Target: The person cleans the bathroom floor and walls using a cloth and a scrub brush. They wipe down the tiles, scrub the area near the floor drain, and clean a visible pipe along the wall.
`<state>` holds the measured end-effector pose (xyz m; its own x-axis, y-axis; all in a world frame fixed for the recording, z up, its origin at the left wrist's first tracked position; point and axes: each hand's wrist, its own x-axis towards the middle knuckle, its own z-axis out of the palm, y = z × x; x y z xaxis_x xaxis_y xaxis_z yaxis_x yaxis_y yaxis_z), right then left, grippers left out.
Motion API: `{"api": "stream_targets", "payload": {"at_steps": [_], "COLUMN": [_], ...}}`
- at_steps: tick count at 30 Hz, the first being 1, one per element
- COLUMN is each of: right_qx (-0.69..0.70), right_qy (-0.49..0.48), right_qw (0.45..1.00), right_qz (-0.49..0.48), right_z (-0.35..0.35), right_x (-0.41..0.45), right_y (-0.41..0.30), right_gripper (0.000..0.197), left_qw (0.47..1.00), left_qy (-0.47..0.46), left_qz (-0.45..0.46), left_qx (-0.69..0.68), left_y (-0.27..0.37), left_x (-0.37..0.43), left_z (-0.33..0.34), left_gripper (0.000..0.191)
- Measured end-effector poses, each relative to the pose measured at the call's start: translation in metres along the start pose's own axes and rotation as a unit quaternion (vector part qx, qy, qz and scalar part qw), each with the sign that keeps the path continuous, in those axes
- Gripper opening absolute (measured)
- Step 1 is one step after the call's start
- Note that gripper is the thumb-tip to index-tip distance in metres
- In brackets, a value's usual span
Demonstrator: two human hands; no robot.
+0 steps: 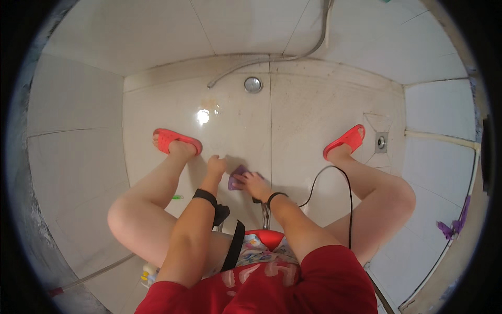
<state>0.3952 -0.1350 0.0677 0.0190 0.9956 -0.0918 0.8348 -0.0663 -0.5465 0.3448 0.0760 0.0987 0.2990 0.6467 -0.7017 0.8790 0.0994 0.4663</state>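
Note:
My right hand (254, 184) rests on a purple cloth (237, 181) that lies on the pale tiled floor, its fingers spread over the cloth's right part. Left of the cloth and apart from it, my left hand (217, 165) is curled into a loose fist just above the floor. I see nothing in that fist, though its inner side is hidden. Black bands circle both wrists, and a small black device (222, 215) hangs beside the left one.
Red slippers (180, 142) are on my feet, set wide apart. A metal shower hose (251, 62) lies along the far wall by a round metal drain cover (253, 84). A square floor drain (381, 142) sits at right. A black cable (350, 208) loops near my right leg.

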Motion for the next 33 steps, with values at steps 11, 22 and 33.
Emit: {"api": "stream_targets", "payload": {"at_steps": [11, 22, 33], "right_qx": [-0.117, 0.015, -0.119], "right_qy": [0.179, 0.232, 0.053], "right_qw": [0.876, 0.969, 0.986], "right_qz": [0.432, 0.079, 0.104], "right_z": [-0.150, -0.056, -0.022], "right_x": [0.026, 0.102, 0.138], "right_y": [0.236, -0.007, 0.019], "right_gripper": [0.057, 0.027, 0.034], "left_qw": [0.973, 0.978, 0.979], "left_qy": [-0.142, -0.129, -0.092], "left_qz": [-0.138, 0.105, 0.153], "left_qx": [-0.120, -0.129, 0.096], "left_y": [0.088, 0.340, 0.183], "left_x": [0.033, -0.028, 0.127], "left_z": [-0.028, -0.163, -0.103], "left_gripper": [0.040, 0.033, 0.024]}}
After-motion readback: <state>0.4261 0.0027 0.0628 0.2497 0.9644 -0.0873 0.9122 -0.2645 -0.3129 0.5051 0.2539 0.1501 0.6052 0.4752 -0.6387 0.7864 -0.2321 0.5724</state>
